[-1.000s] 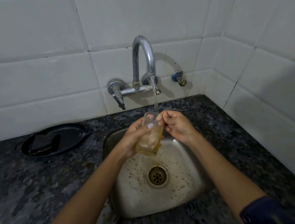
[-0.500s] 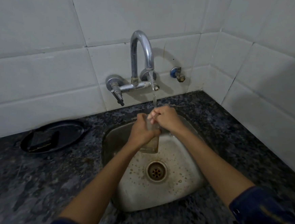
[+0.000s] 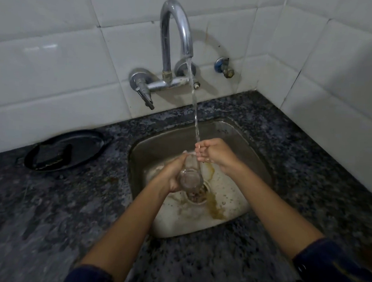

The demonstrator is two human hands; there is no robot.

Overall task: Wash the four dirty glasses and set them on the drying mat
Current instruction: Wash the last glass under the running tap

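Nearest the viewer: two forearms in dark blue sleeves reach fwd over a dark speckled stone counter (image 3: 30,217) toward a small steel sink (image 3: 242,145) set in a tiled corner.

Left hand (image 3: 171,173) wraps its fingers round a clear glass (image 3: 190,175), gripping it over the sink. The glass is tipped, base toward the viewer, mouth pointing away and up toward the water, probably so the stream can run inside while dirty liquid spills out. A brownish streak (image 3: 215,206) runs down the basin past the drain (image 3: 198,195), w/ foam around it.

Right hand (image 3: 213,153) sits just beyond, at the glass mouth, fingers loosely curled and bunched under the stream. It holds nothing that shows; looks like it's rinsing or rubbing the rim, though contact w/ the glass can't be confirmed.

Further back: a thin stream of water (image 3: 195,115) falls from a curved chrome tap (image 3: 178,29) mounted on the white tiles. A small blue valve (image 3: 223,67) sits to its right.

Left, on the counter by the wall: a black oval tray (image 3: 80,139) w/ a dark pad in it. No drying mat or other glasses in view; judged early in the job.
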